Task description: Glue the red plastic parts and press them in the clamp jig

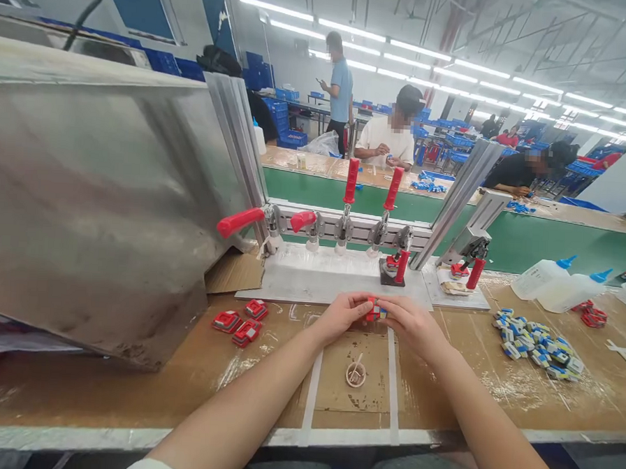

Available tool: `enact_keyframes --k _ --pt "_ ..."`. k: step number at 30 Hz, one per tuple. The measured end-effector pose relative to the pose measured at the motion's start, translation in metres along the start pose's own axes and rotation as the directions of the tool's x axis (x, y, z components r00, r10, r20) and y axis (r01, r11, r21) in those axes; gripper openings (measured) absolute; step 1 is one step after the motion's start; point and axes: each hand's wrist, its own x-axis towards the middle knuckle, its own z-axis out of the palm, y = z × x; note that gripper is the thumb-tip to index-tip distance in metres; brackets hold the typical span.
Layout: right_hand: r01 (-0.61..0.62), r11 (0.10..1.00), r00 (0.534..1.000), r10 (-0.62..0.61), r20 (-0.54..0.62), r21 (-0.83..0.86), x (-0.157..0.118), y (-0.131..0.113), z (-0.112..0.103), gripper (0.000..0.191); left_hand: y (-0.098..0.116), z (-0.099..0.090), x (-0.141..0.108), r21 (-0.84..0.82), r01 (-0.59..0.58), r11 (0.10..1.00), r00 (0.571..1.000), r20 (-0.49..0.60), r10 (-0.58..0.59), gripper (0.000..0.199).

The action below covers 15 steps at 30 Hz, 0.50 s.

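Note:
Near the middle of the bench, my left hand (344, 312) pinches one side of a small red plastic part (374, 311). From the other side my right hand (408, 323) grips the same part, where a bit of blue, yellow and white shows. My fingers hide much of it. Three red plastic frames (245, 332) lie left of my hands. A small round cup (355, 374) with a thin stick in it stands on a taped cardboard sheet (330, 398) between my forearms. To the right is a heap of white, blue and yellow blocks (535, 344).
Behind my hands stands a metal frame with several red-handled toggle clamps (350, 187); one presses a red part on a black block (392, 274). A big metal box (99, 209) fills the left. Blue-tipped bottles (544, 278) stand right. Co-workers sit across a green divider (305, 185).

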Motion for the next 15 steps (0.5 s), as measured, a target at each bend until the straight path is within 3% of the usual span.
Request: enact_keyframes --k 5,10,12,14,15 --pt "-0.051 0.996 0.998 0.053 -0.02 0.067 -0.004 0.007 0.012 0.037 0.002 0.006 -0.002 -0.043 0.016 0.999 0.996 -0.084 -0.02 0.057" --pt "-0.2 0.952 0.965 0.233 -0.124 0.231 -0.01 -0.005 0.031 0.066 0.013 0.022 0.0 -0.05 0.055 0.997 0.984 -0.169 -0.063 0.07" --pt "-0.293 0.896 0.904 0.373 -0.208 0.335 -0.011 -0.009 0.032 0.062 0.023 0.031 0.004 0.067 0.092 0.993 0.988 -0.132 -0.083 0.075" --pt "-0.377 0.758 0.784 0.567 -0.253 0.531 -0.014 -0.01 0.027 0.055 0.036 0.041 0.009 0.269 0.056 0.962 0.994 -0.101 -0.03 0.072" --pt "-0.394 0.649 0.709 0.665 -0.234 0.651 -0.016 -0.009 0.022 0.056 0.043 0.046 0.012 0.385 0.006 0.923 0.996 -0.081 0.027 0.068"
